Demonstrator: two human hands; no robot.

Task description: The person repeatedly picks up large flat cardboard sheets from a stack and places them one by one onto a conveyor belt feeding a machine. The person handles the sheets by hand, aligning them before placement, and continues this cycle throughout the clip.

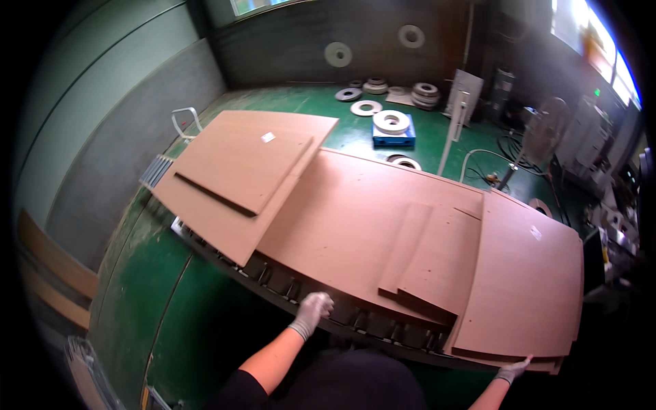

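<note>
My left hand [313,314], in a pale glove, is curled closed above the near edge of a roller conveyor [265,275]. Nothing shows in its fingers. At the lower right, my gloved right hand [514,370] grips the near edge of a stacked brown panel [519,294], with the thumb on top and the other fingers mostly hidden. Between the hands lies a large brown board [321,225], with narrower panels [437,253] on it. Farther left, a smaller panel [249,167] rests on a wide tilted board [205,212] that overlaps the large one.
Rolls of edge banding [391,122] sit on the green floor beyond the conveyor, some on a blue box [394,138]. A pedestal fan [544,126] and machinery [588,143] stand at the far right. Long boards [58,273] lean at the left wall.
</note>
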